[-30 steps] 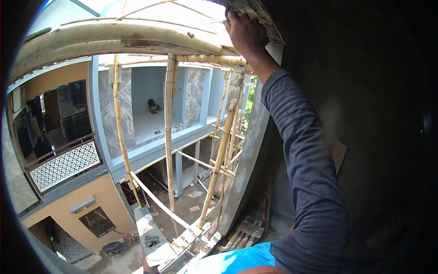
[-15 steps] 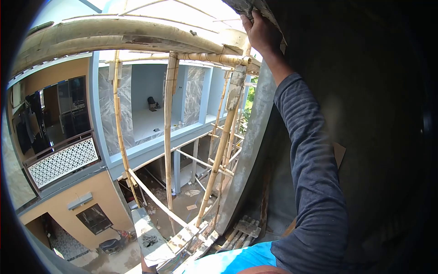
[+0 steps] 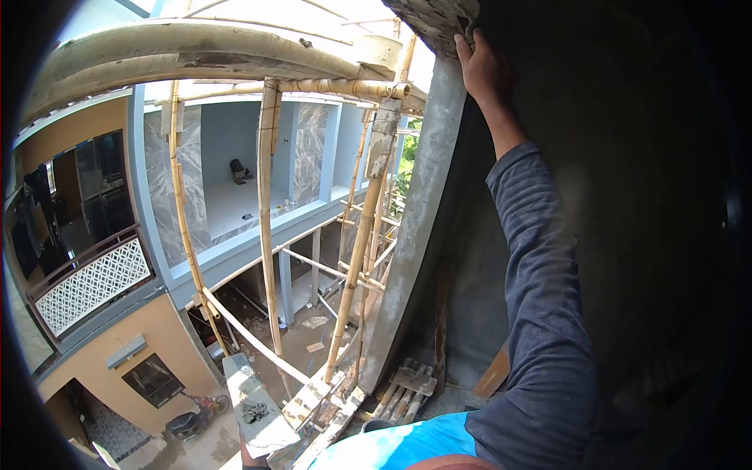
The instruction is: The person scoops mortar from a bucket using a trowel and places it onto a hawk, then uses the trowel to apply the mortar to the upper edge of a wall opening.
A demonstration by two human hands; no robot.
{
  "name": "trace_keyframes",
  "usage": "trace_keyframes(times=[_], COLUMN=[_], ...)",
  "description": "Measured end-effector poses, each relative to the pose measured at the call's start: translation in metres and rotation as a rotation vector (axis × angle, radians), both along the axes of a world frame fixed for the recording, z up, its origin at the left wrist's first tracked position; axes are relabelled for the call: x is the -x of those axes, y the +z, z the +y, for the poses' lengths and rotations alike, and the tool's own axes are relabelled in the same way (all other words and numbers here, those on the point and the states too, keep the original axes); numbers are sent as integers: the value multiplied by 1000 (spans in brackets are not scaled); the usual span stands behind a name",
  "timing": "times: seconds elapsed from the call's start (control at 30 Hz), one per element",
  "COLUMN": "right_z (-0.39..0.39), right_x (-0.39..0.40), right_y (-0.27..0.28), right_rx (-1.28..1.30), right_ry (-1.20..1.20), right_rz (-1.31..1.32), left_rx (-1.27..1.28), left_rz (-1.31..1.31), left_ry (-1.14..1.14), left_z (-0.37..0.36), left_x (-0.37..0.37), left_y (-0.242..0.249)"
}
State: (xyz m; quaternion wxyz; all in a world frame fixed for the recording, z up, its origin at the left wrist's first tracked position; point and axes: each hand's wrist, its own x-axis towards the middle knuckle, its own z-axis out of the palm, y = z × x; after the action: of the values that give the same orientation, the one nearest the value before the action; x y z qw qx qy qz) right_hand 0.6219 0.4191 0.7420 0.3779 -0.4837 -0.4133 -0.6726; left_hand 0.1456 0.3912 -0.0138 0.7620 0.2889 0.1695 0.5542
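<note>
Single head view, high on scaffold (image 3: pixel 266 211), facing forward-down, wall (image 3: pixel 627 235) close.

Hidden, cropped and too dark to read

The right hand (image 3: pixel 484 70) at one o'clock shows only its back; its fingertips vanish behind the float (image 3: pixel 435 19), itself cut by the top edge. The left hand is out of sight. From three o'clock the wall (image 3: pixel 642 235) sinks into shadow. The mortar board (image 3: pixel 254 407) at six o'clock runs off the bottom edge.

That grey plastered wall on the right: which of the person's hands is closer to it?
Right. The right hand is raised and pressed against the wall near its top edge. The left hand is not in view.
</note>
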Motion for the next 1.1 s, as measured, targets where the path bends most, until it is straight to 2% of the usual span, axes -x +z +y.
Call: trace_keyframes(times=[0.1, 0.17, 0.27, 0.33, 0.37, 0.43, 0.5, 0.57, 0.63, 0.7, 0.73, 0.77, 0.8, 0.83, 0.9, 0.93, 1.0, 1.03, 1.1], right_z=[-16, -16, -5, 8, 19, 26, -19, 1, -9, -31, -36, -40, -46, -52, -68, -73, -74, -73, -69], right_x=[-1, -6, 41, 75, 78, 77, 116, 99, 104, 134, 138, 142, 145, 147, 159, 164, 160, 156, 150], right_y=[-41, -68, -77, -54, -37, -8, -23, -43, -95, -155, -191, -224, -258, -283, -311, -324, -344, -344, -344], right_rx=[3, 182, 269, 314, 198, 135, 313, 320, 802, 1328, 1478, 1608, 1663, 1690, 1798, 1752, 1701, 1704, 2027], right_ry=[22, 129, -91, -37, -62, 16, 188, 325, 562, 885, 920, 947, 880, 809, 644, 640, 675, 677, 683], right_rz=[88, 241, 19, 33, -65, -133, -44, -258, 125, 635, 760, 875, 700, 519, 438, 380, 320, 331, 448], left_rx=[-106, -93, -83, -80, -80, -79, -74, -45, 63, 104, -130, -153, -85, 51, -99, -93, -198, -194, -336], left_rz=[62, 93, 112, 116, 118, 121, 126, 137, 2, -22, 79, 180, 130, -98, 87, 93, 413, 421, 709], left_ry=[-19, -30, -58, -75, -82, -93, -105, -131, -155, -107, -105, -106, -77, 6, 78, 86, 363, 356, 574], left_z=[-3, 4, 21, 29, 33, 36, 37, 26, 18, -3, 5, 5, 19, 4, 14, 15, 16, 15, 10], left_x=[-5, -11, -27, -37, -42, -48, -52, -55, -58, -50, -42, -36, -32, -32, -25, -25, -27, -28, -29], left_y=[29, 41, 62, 73, 77, 81, 80, 106, 150, 208, 205, 229, 200, 233, 219, 215, 210, 212, 217])
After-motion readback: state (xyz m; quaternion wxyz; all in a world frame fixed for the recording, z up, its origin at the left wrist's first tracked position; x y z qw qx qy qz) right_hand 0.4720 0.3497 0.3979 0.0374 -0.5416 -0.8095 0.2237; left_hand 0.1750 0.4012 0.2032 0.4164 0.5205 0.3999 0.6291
